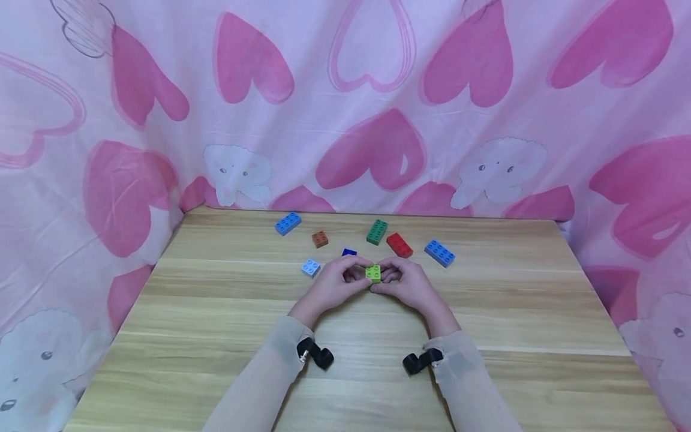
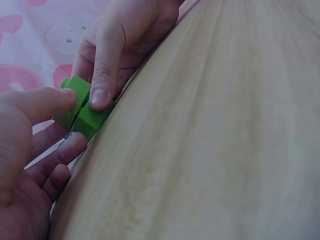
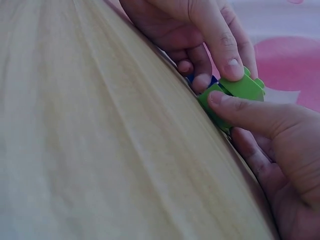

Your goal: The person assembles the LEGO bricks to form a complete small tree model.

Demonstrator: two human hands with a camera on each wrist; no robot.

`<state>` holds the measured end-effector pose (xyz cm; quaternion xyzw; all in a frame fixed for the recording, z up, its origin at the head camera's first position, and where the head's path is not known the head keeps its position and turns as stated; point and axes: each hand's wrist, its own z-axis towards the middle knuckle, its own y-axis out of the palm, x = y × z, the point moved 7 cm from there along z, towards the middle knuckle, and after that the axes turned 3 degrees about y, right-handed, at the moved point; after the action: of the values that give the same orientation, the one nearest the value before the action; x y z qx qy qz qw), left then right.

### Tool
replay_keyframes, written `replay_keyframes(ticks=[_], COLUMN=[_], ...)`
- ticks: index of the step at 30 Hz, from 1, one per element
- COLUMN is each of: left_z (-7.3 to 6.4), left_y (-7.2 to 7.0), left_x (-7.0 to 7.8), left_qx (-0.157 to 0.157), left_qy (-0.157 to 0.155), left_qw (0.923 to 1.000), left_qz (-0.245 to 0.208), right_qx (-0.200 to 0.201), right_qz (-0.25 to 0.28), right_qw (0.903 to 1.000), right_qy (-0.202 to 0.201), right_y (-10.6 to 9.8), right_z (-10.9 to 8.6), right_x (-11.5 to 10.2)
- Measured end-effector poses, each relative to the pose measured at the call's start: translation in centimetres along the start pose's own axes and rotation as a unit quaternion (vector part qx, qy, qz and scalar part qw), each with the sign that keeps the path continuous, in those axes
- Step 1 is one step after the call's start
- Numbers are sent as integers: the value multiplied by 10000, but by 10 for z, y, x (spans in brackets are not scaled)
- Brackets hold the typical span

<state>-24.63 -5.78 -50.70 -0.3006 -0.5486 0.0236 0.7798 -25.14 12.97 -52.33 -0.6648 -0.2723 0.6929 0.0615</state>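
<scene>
Near the middle of the table, my left hand [image 1: 336, 284] pinches a lime-green toy brick [image 1: 373, 273] with studs on top. Under it, a second green toy brick [image 2: 89, 121] is gripped by my right hand [image 1: 408, 284], whose thumb presses its side. In the right wrist view the upper brick [image 3: 247, 89] sits tilted against the lower one, with a narrow gap between them. The lower brick is close to the tabletop; whether it touches is unclear. A dark blue brick [image 1: 349, 252] lies just beyond my left hand, partly hidden by it.
Loose bricks lie beyond the hands on the wooden table [image 1: 216, 336]: light blue [image 1: 310, 267], brown [image 1: 320, 239], blue [image 1: 288, 223], dark green [image 1: 376, 231], red [image 1: 399, 245] and another blue [image 1: 439, 253]. A pink heart-patterned curtain [image 1: 302, 132] hangs behind and at both sides.
</scene>
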Motion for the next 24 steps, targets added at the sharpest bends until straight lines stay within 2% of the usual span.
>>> replay_keyframes(ticks=[9,17,24], left_z=[-1,0,-1], left_y=[-1,-1,0], left_x=[1,5,4], left_qx=[-27,-18,-30], left_qy=[-50,47,-6], left_qw=[10000,9999,10000], left_qz=[24,92,39], right_qx=[-85,-83,-136], right_qz=[149,200,191], right_qw=[9999,9997,9997], right_qy=[-7,-83,34], right_y=[-1,-2,0], right_z=[0,0,-1], right_x=[1,1,1])
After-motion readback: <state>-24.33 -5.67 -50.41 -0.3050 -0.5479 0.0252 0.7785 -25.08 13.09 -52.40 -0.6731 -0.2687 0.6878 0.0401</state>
